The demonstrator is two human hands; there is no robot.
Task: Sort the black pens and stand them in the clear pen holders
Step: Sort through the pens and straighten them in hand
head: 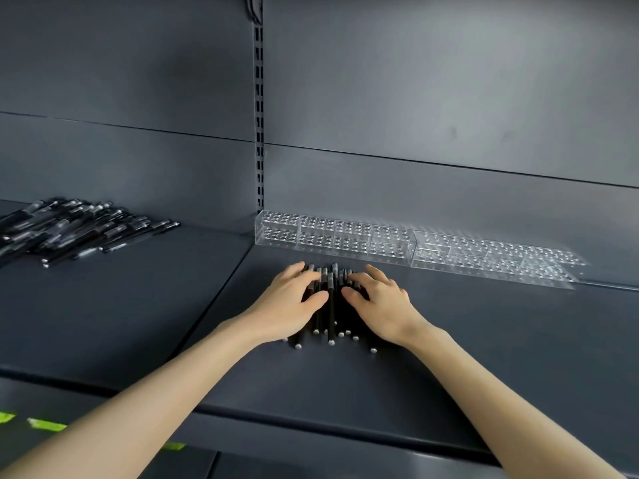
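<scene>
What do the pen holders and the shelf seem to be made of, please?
The pen holders look like clear, glossy acrylic or similar plastic: you can see straight through them. The shelf looks like matte dark grey painted metal, judging by its folded front edge, though I cannot be sure.

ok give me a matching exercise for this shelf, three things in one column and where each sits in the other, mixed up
Things:
1 pen bunch
2 loose pen pile
3 clear pen holders

Places:
a along the back panel
b far left of the shelf
c under the left hand and right hand

Pairs: 1-c, 2-b, 3-a
</scene>
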